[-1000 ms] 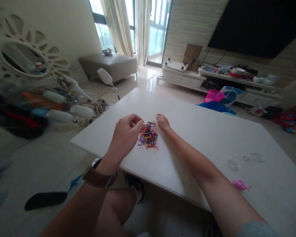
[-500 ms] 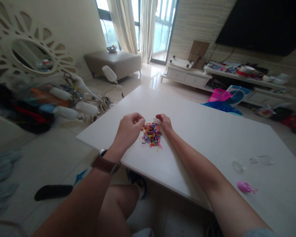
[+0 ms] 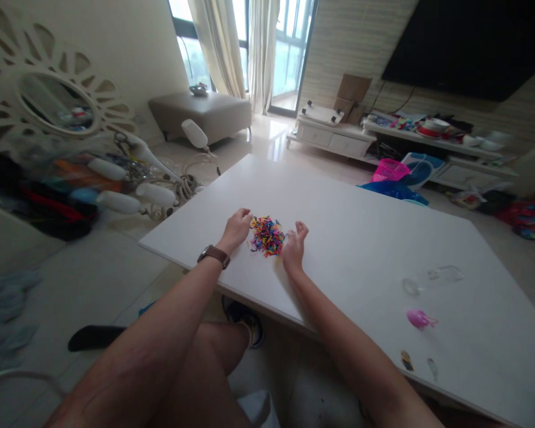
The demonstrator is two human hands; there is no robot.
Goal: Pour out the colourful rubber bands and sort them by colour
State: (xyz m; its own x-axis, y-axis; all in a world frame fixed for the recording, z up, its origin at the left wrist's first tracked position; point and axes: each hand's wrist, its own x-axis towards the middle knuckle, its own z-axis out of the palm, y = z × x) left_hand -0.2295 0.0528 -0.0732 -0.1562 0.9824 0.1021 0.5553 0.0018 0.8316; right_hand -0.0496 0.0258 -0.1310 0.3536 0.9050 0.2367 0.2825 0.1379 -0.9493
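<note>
Pile of small multicoloured bands point(image 3: 267, 238) sits on the white table point(image 3: 361, 244) directly between left hand point(image 3: 237, 229) and right hand point(image 3: 294, 246), both close; fingers curled, can't tell from here if either's pinching.

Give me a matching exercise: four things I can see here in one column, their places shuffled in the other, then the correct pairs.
Things:
1. loose heap of small multicoloured pieces
2. wristwatch with a brown strap
3. rounded pink object
4. large flat black screen

Places:
A. up against the pale striped wall
B. between the left hand and the right hand
C. around the left wrist
D. on the white tabletop, to the right of the right forearm

Pairs: 1-B, 2-C, 3-D, 4-A
</note>
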